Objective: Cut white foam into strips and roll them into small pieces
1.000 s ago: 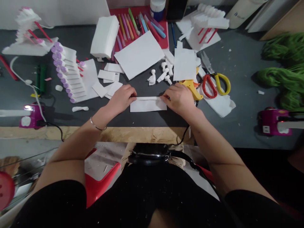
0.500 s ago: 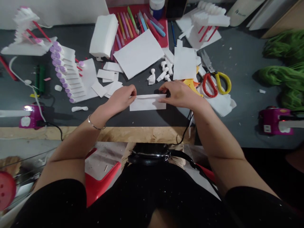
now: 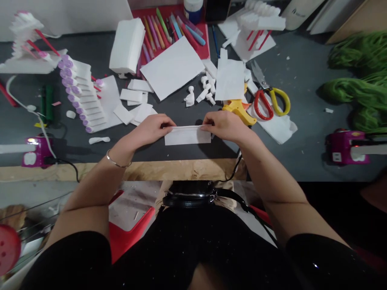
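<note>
A strip of white paper (image 3: 188,137) lies flat on the dark table in front of me, its far long edge turned over in a narrow fold. My left hand (image 3: 156,125) pinches the left end of that fold between thumb and fingers. At the right end, my right hand (image 3: 222,124) grips the folded edge the same way. Just beyond the paper stand small twisted white pieces (image 3: 189,96). A yellow glue gun (image 3: 239,110) lies behind my right hand, partly covered by a white sheet (image 3: 230,80).
Scissors (image 3: 272,100) with red and yellow handles lie at the right, near green yarn (image 3: 347,90). At left stands a white stepped model (image 3: 90,98) with purple discs. Colored pens (image 3: 163,32) lie at the back. Purple power sockets (image 3: 38,151) sit at the left.
My right hand loosened its fingers at the paper's right end, then closed on the fold again. The left hand kept its pinch. The fold now lies flatter and straighter.
</note>
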`<state>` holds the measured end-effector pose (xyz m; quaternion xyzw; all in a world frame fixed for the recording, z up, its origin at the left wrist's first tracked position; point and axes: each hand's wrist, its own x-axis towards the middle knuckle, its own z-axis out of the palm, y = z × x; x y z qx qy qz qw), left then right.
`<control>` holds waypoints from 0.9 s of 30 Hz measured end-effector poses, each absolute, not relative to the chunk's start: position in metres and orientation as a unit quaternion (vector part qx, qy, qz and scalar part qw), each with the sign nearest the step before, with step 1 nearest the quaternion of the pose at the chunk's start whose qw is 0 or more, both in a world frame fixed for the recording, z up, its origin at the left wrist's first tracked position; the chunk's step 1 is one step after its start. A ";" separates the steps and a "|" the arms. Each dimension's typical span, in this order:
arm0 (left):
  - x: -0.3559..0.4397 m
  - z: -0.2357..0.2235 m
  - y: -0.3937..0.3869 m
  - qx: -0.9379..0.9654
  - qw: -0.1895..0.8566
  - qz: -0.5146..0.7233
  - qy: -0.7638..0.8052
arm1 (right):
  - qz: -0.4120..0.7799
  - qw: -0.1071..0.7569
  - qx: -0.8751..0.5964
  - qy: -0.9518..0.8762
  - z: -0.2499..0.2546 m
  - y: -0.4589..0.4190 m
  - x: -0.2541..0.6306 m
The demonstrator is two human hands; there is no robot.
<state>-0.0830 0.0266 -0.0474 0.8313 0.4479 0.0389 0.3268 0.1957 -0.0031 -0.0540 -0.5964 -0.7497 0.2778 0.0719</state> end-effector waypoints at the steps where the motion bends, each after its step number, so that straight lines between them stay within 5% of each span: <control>1: -0.080 -0.048 0.027 0.827 0.334 0.040 0.449 | 0.274 0.066 -0.604 -0.746 -0.054 -0.002 0.197; 22: -0.075 -0.071 0.009 0.910 0.150 0.063 0.381 | 0.070 0.102 -0.505 -0.854 -0.075 -0.017 0.218; 27: -0.074 -0.067 0.005 0.881 0.201 0.054 0.425 | 0.028 0.062 -0.463 -0.884 -0.071 -0.018 0.221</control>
